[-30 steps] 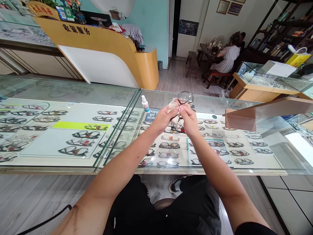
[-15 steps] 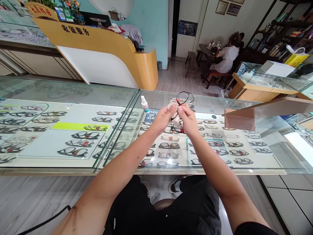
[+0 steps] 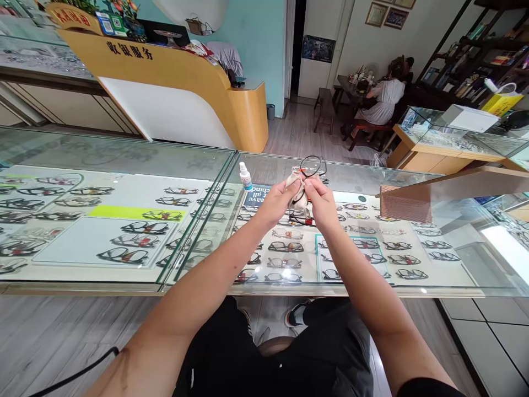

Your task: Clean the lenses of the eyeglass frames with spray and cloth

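Both hands meet above the glass display case, working on a pair of dark round eyeglasses [image 3: 313, 157]. My left hand [image 3: 280, 202] is closed on a pale cloth [image 3: 293, 179], which is bunched around the lower part of the frame. With thumb and fingers, my right hand [image 3: 322, 204] pinches the eyeglasses near their middle. One round rim sticks up beyond the fingertips; the other is partly covered by cloth and fingers. A white spray bottle [image 3: 245, 176] with a blue label stands upright on the glass, left of my hands.
Rows of eyeglasses [image 3: 285, 247] lie inside the glass case [image 3: 194, 220] under my arms. A brown slatted board [image 3: 405, 203] is at the right. Beyond are a wooden service counter [image 3: 248, 113] and a seated person [image 3: 384, 96] at a table.
The eyeglasses have tilted slightly, with the upper rim looking a little flatter. My hands have shifted a touch right and stay closed on the cloth and eyeglasses.
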